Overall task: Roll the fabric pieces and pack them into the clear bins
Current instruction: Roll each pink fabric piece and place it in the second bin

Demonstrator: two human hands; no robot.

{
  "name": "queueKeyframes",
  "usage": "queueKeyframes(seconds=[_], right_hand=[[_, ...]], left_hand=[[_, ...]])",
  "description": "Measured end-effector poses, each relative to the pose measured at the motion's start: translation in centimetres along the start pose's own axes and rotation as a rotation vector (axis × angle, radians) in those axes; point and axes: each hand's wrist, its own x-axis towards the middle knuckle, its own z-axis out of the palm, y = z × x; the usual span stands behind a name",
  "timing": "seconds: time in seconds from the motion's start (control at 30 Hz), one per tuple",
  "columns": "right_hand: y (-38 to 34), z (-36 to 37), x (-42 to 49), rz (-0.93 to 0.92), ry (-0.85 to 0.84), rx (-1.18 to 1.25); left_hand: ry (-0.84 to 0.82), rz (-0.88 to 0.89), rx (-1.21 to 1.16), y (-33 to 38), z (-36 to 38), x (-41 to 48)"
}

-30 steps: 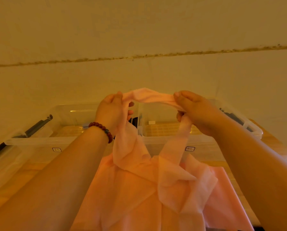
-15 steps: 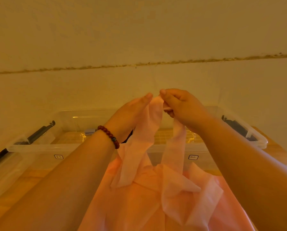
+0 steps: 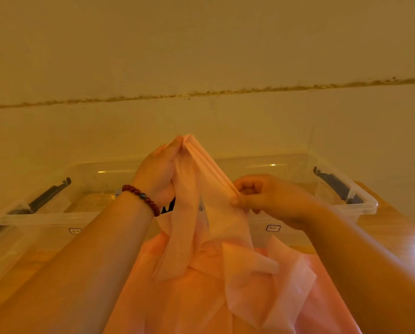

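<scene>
Left hand [image 3: 158,174], marked by a beaded bracelet [image 3: 141,197] at the wrist, is closed around the gathered top of a pink fabric piece [image 3: 201,297], lifted at the centre of the frame. The same strip is pinched lower right by the right hand [image 3: 271,201]. Most of the fabric is draped loose and crumpled at lower centre. Behind the hands, the left bin [image 3: 47,216] and the right bin [image 3: 360,203] are set side by side; no rolls are seen inside. A plain wall [image 3: 201,56] fills the upper frame. The task is judged barely begun: rolling and packing are left.
</scene>
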Motion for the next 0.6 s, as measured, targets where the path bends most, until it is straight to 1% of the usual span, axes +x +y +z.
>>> queueKeyframes(seconds=[0.07,0.13,0.23,0.3,0.5,0.6], right_hand=[[-0.1,0.6,-0.3,0.027,0.005,-0.116],[-0.4,0.9,-0.3,0.017,0.080,-0.169],[-0.8,0.4,-0.2,-0.063,0.306,-0.046],[-1.7,-0.5,0.0,-0.083,0.422,0.036],[-4.7,-1.7,1.6,-0.146,0.491,0.083],[-6.1,-1.9,3.0,-0.216,0.586,0.147]], left_hand=[[0.040,-0.011,-0.147,0.2,0.5,-0.1],[0.078,-0.007,-0.199,0.6,0.5,0.0],[0.132,-0.011,-0.164,0.8,-0.8,0.3],[0.151,-0.041,-0.184,0.9,-1.5,0.1],[0.162,-0.074,-0.265,1.2,-1.5,-0.7],[0.138,-0.038,-0.163,1.0,-1.1,-0.8]])
